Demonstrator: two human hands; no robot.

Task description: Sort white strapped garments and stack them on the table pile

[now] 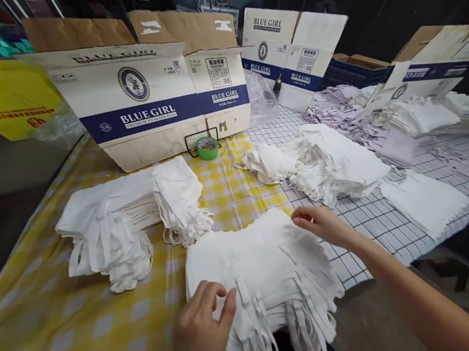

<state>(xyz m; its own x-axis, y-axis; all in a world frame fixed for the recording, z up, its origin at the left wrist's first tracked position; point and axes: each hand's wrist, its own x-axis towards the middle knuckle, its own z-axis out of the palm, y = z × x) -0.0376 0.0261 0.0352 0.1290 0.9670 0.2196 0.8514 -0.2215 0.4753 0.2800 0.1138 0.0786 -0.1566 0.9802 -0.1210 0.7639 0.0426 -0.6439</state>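
In front of me lies a thick stack of white cloth pieces with narrow straps (248, 253), its straps hanging over the table's near edge. My left hand (202, 330) is at the stack's near left side, fingers bent and thumb apart, with nothing visible between them. Over the far right corner of the same stack, my right hand (320, 225) has its fingers loosely stretched out and holds nothing I can see. Another stack of white strapped pieces (134, 196) rests to the left. Beyond my right hand is a third white pile (339, 157).
Flattened beer cartons (142, 90) stand upright along the back. A green tape roll (207, 148) sits by a black wire stand (190, 144). Lilac cloth pieces (347, 122) and a flat white stack (425, 200) lie right. Yellow checked cloth (119, 320) covers the table's left part.
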